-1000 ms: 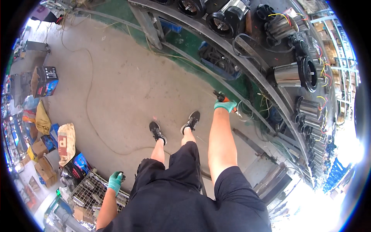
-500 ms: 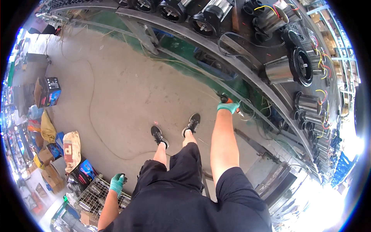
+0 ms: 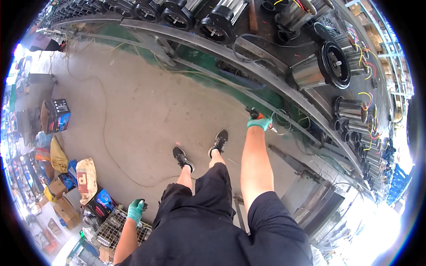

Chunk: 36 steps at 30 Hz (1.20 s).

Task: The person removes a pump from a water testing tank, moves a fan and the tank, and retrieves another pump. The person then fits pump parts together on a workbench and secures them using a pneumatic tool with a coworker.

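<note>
Right hand: the right hand [image 3: 259, 123], in a thin teal glove, is wrapped snugly around a hand tool, arm stretched out.
Hand tool: the hand tool [image 3: 253, 113] has an orange body and a blackish end; it is in the right fist, above the floor [image 3: 155, 111] and beside the bench.
Left hand: the left hand [image 3: 135, 211], gloved in the same teal, hangs low with fingers curled; dark patches at the fingertips might be glove coating or a small object, so I cannot tell whether it holds anything.
Wire basket: the wire basket [image 3: 116, 227], an open metal grid with shiny pieces inside, is near the left hand.
Bench: the bench [image 3: 222, 52] has a dull grey metal edge, bent into a curve by the lens.
Motor: the motor [image 3: 308, 73] is a polished cylinder with a round black flange, lying on its side.
Wires: thin yellow and red wires [image 3: 368, 71] curl loosely.
Sack: the sack [image 3: 86, 177] is beige, creased and soft-sided.
</note>
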Tool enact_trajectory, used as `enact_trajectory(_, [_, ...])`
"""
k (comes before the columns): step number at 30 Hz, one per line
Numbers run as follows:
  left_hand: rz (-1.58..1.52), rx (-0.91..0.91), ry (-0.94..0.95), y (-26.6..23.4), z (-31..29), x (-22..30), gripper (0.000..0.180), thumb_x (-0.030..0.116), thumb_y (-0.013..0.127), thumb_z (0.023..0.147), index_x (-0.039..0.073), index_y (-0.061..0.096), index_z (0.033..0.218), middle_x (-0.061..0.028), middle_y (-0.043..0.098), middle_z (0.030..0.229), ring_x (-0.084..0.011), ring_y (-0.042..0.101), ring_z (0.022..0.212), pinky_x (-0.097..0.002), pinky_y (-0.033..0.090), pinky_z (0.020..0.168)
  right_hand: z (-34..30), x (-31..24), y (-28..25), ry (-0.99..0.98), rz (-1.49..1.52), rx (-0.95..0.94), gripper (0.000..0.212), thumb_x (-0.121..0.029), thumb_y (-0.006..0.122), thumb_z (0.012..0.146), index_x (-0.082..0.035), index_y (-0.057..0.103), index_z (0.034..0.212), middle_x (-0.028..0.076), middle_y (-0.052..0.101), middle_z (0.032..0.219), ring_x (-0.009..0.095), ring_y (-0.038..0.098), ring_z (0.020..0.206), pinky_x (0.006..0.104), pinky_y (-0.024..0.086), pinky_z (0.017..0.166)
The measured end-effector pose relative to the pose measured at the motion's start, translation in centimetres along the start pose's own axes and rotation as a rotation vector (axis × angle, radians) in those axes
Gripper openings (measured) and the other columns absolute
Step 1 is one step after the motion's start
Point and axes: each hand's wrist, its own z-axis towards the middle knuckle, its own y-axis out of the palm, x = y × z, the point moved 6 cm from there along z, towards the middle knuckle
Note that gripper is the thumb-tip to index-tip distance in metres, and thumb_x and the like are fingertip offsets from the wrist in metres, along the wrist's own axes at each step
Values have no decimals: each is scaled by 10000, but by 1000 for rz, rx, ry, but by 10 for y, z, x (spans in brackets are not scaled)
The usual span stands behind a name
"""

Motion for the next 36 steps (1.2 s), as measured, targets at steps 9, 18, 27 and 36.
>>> enact_trajectory(9, [125, 50, 213, -10, 18, 39, 366, 258, 587, 1029, -43, 630, 1233, -109, 723, 977, -173, 642, 850, -323, 517, 810, 36, -11, 3, 71, -155, -132, 315, -318, 588, 857, -100, 717, 1044, 94, 739, 1090, 288, 707, 930, 458, 587, 853])
enact_trajectory(18, [37, 92, 132, -12, 76, -31, 293, 173, 593, 1013, -39, 634, 1210, -117, 725, 982, -186, 679, 893, -340, 538, 852, 118, -23, -25, -23, -408, -272, 440, -409, 525, 865, -100, 720, 1111, 102, 746, 1103, 292, 722, 983, 414, 596, 892])
enact_trajectory(27, [-67, 97, -104, -46, 59, -117, 236, 160, 591, 1012, -4, 645, 1173, -95, 728, 933, -170, 685, 773, -306, 537, 709, 72, -2, -30, -184, -568, -448, 453, -474, 537, 902, -93, 691, 1093, 123, 712, 1067, 306, 684, 942, 451, 584, 838])
enact_trajectory(36, [-87, 52, -42, -56, 62, -77, 219, 183, 582, 1018, 42, 646, 1173, -83, 718, 904, -167, 666, 733, -312, 526, 679, 7, 21, -54, 67, -214, -195, 490, -385, 535, 933, -101, 383, 1303, 187, 557, 1226, 374, 665, 975, 493, 576, 924])
